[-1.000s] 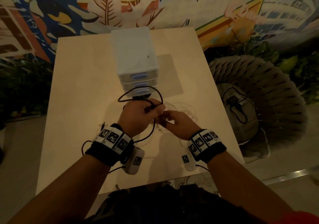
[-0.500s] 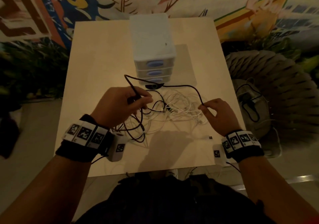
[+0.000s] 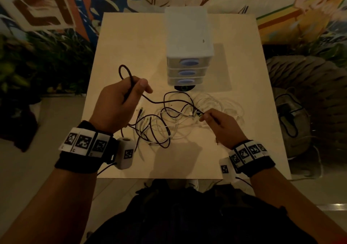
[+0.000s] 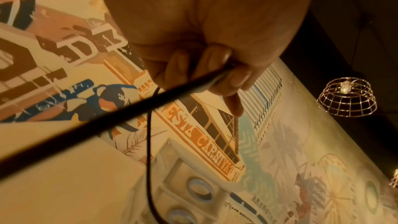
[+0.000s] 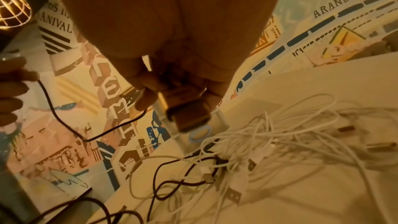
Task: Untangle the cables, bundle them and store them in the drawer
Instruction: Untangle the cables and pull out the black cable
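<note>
Your left hand [image 3: 120, 101] is raised over the left half of the table [image 3: 131, 37], fingers curled round a black cable [image 3: 165, 101] that loops up past your knuckles and trails down toward the heap. Your right hand [image 3: 219, 123] sits lower, near the right edge, thumb and fingertips pinching the plug end of that black cable; the right wrist view shows the dark plug [image 5: 189, 115] held between them. The tangle of white cables [image 3: 212, 108] lies on the table between your hands and the drawer unit [image 3: 187, 42], which stands toward the far edge with all three drawers closed.
</note>
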Demonstrator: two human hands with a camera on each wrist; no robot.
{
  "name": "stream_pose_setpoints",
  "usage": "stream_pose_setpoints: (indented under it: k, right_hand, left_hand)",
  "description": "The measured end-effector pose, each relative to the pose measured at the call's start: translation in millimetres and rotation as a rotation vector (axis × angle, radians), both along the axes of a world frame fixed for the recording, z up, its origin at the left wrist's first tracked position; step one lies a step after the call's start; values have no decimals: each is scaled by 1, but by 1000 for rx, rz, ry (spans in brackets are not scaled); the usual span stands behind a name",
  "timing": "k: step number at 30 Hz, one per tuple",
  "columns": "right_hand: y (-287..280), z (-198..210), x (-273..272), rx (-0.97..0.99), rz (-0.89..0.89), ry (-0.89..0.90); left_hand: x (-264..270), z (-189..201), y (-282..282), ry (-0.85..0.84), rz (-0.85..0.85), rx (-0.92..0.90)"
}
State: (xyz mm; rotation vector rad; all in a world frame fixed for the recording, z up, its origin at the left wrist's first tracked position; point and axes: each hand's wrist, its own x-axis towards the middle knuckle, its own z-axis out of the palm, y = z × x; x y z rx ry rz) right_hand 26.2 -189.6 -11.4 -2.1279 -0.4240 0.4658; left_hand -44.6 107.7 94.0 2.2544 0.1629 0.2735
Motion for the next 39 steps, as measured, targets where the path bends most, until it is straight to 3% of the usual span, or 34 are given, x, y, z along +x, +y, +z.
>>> stream_pose_setpoints:
  k: [5, 8, 12, 17, 20, 25, 28, 33, 36, 39]
  right_hand:
    - [14, 5, 11, 86, -80, -91]
    - [15, 0, 19, -24, -8, -199]
    - [10, -21, 23, -201, 117, -169]
    - [5, -44, 12, -266, 140, -12]
    - [9, -37, 9, -170, 96, 14]
    - [29, -11, 19, 49, 18, -7]
    - [47, 6, 26, 82, 100, -41]
    - [82, 24, 30, -32, 334, -98]
    - [88, 19, 32, 52, 259, -57]
    - [81, 16, 38, 147, 68, -42]
  left_hand:
    - [-7, -2, 41, 35, 92, 270]
    - [-8, -8, 63, 35, 199, 327]
    - [-8, -15, 75, -28, 233, 337]
    - [4, -11, 66, -161, 169, 170]
    - [11, 4, 51, -239, 74, 12]
    - [18, 39, 16, -292, -91, -81]
    - [20, 52, -7, -261, -196, -118]
    - [24, 56, -38, -209, -343, -237]
    - [25, 52, -44, -215, -368, -203]
    - [23, 39, -35, -160, -255, -120]
